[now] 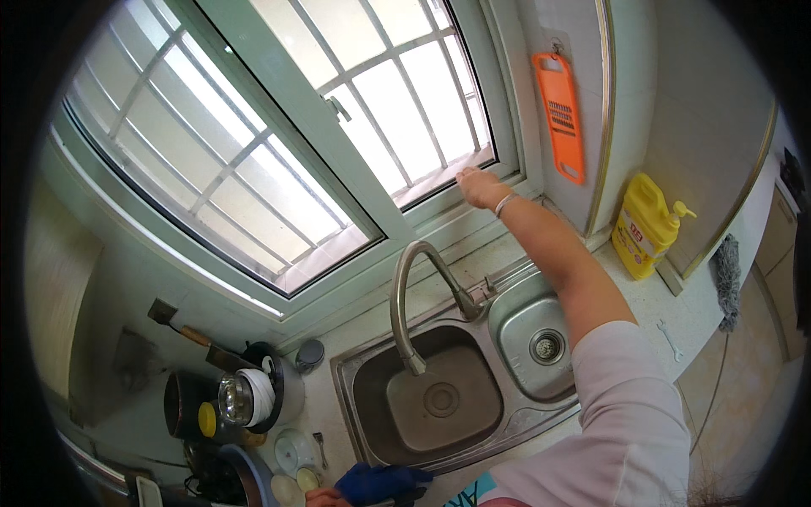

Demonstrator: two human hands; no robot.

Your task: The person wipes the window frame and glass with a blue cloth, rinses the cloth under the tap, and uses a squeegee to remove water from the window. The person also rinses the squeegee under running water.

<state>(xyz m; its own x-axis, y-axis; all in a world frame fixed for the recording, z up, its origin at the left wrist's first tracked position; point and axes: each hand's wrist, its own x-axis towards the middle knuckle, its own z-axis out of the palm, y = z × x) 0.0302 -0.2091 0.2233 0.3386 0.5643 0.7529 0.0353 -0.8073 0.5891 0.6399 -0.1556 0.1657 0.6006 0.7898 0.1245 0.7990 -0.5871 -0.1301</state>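
My right hand (479, 187), with a bracelet at the wrist, reaches to the lower edge of the window frame (443, 212); whether its fingertips hold anything is hidden. At the bottom edge, my left hand (326, 497) is only partly in view, beside a dark blue cloth or glove (383, 485) with a dark object along it. Whether that hand grips either is unclear. Between the arms lies a double stainless-steel sink (421, 405) with a curved faucet (400, 298) over the larger basin.
An orange grater (561, 120) hangs on the wall. A yellow pump bottle (645, 228), a wrench (670, 340) and a grey fluffy duster (727, 282) are at right. At left stand pots, a cleaver (225, 360), a glass jar (310, 355), a small bowl (293, 450) and a fork (321, 449).
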